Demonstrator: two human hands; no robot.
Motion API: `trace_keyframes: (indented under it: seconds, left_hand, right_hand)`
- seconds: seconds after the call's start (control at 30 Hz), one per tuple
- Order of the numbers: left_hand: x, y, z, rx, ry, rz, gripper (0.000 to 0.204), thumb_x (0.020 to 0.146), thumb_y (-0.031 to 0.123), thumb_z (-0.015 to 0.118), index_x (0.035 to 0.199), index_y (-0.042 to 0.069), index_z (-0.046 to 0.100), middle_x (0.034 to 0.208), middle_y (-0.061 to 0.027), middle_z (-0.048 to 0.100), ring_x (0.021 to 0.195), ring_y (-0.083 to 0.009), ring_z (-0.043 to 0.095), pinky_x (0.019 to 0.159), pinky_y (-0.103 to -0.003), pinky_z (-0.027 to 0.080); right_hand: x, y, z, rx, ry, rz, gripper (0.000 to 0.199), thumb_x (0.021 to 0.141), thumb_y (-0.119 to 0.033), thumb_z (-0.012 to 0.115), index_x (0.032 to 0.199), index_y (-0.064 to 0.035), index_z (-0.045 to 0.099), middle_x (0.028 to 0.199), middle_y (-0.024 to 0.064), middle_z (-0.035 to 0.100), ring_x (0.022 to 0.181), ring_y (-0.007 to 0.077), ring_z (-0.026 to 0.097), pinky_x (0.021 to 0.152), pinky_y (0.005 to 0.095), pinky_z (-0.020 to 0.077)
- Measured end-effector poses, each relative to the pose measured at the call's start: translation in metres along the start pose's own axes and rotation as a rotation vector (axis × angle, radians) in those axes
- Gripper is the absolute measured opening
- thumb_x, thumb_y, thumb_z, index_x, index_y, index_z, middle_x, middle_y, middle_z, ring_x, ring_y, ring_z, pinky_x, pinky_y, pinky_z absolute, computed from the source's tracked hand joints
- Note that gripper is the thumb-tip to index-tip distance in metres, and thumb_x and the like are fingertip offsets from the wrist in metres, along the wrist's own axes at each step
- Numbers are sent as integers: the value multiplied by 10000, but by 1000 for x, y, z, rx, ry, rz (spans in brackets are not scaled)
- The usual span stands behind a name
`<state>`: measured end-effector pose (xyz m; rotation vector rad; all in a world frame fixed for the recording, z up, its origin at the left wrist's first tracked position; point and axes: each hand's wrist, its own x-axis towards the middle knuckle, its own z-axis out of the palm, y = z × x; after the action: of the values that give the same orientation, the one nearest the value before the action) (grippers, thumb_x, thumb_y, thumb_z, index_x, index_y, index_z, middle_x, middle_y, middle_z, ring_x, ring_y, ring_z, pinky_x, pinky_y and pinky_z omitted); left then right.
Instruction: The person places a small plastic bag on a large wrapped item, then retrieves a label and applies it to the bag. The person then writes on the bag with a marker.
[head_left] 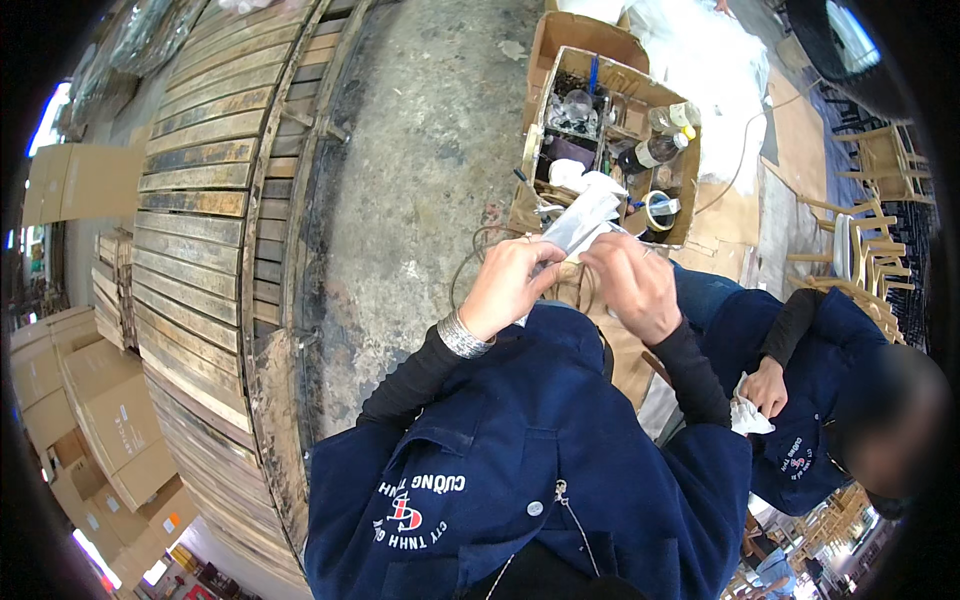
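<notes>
My left hand (508,283) and my right hand (632,283) are raised in front of my chest and both pinch a small flat grey-white packet (578,222) that sticks up between them. A silver bangle (462,335) sits on my left wrist. I wear a dark blue jacket over black sleeves. Under the hands lies a brown piece of wood or card (600,310), partly hidden.
An open cardboard box (612,140) with bottles, a tape roll and small items stands ahead on the concrete floor. A large slatted wooden panel (210,230) lies to the left, with stacked cartons (100,410) beyond it. Another person in blue (830,400) sits at my right, holding a white cloth. Wooden chairs (870,200) stand at the far right.
</notes>
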<state>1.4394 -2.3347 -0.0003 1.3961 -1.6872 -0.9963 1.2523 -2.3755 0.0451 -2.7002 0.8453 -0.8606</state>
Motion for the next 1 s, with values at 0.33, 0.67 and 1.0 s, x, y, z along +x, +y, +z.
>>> trace_keyframes:
  seconds: [0.33, 0.67, 1.0]
  left_hand:
    - [10, 9, 0, 95, -9, 11, 182, 810, 177, 696, 904, 21, 704, 789, -173, 658, 698, -322, 641, 622, -382, 474]
    - [5, 24, -9, -60, -117, -35, 199, 829, 194, 688, 906, 11, 700, 705, -159, 631, 635, -273, 632, 593, -354, 463]
    - [10, 37, -39, -133, -227, -33, 186, 827, 187, 699, 911, 21, 694, 790, -120, 667, 701, -216, 646, 650, -323, 486]
  right_hand:
    - [18, 18, -23, -71, 98, -18, 226, 733, 16, 700, 927, -15, 588, 884, 104, 612, 756, 261, 627, 601, 345, 495]
    - [33, 38, -43, -109, 257, 32, 164, 755, 48, 703, 879, -2, 607, 837, 118, 613, 708, 264, 627, 592, 325, 494]
    - [32, 36, -69, -197, 302, 364, 164, 812, 0, 680, 962, 26, 618, 943, 149, 630, 830, 274, 633, 711, 320, 494]
